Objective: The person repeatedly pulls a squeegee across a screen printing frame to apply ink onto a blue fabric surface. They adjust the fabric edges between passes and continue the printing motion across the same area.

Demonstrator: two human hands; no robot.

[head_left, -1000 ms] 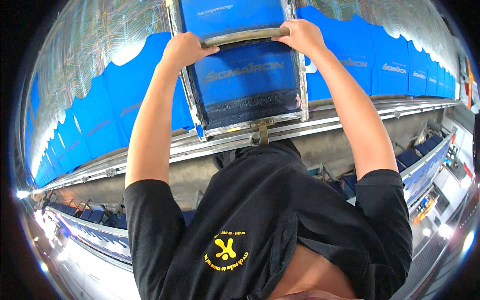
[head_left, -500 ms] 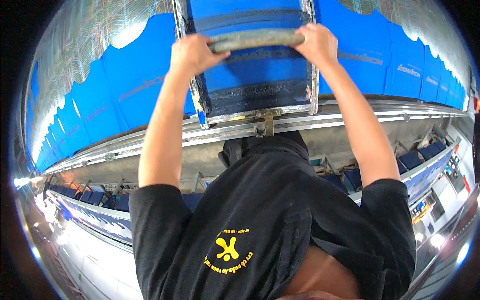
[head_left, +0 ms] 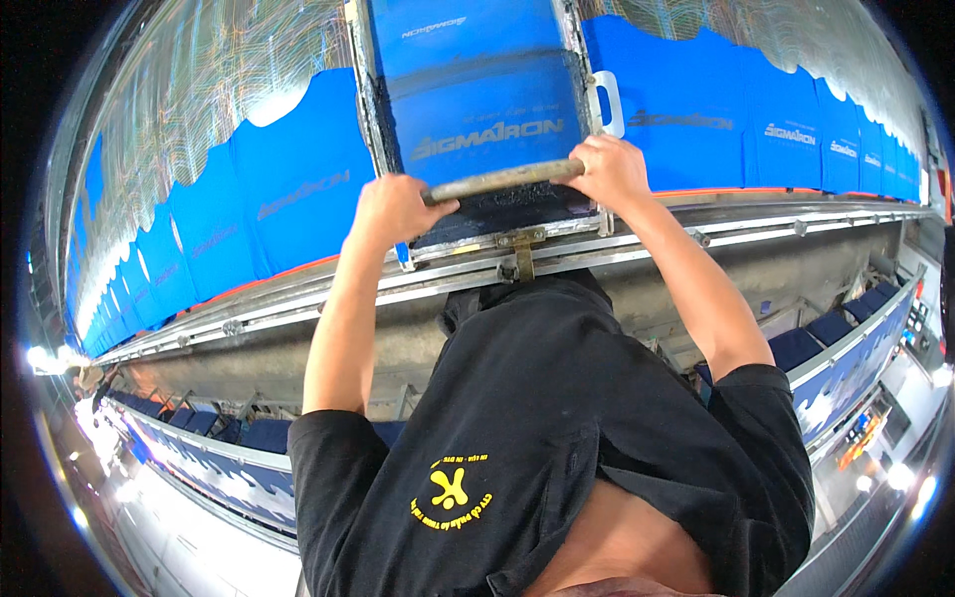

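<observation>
The squeegee (head_left: 507, 180) lies across the 6 o'clock part of the screen (head_left: 477, 104), its 3 o'clock end slightly higher in view than its 9 o'clock end. The left hand (head_left: 396, 209) grips the 9 o'clock end, fingers clamped on the bar, thumb along its near side. The right hand (head_left: 611, 175) grips the 3 o'clock end, fingers likewise clamped on the bar. Whether the squeegee's lower edge touches the mesh cannot be told. A band of black ink (head_left: 497, 216) lies at 6 o'clock of the squeegee, inside the frame (head_left: 366, 114). A bracket (head_left: 522, 261) sits at the frame's 6 o'clock edge, over the metal rail (head_left: 756, 231). A white loop (head_left: 610, 104) stands at the frame's 3 o'clock side. Blue cloths (head_left: 298, 214) lie in a row on the table (head_left: 224, 85), extending toward 8 and 3 o'clock from the frame. Dark blue panels (head_left: 821, 330) stand at 4 o'clock, beyond the rail.
</observation>
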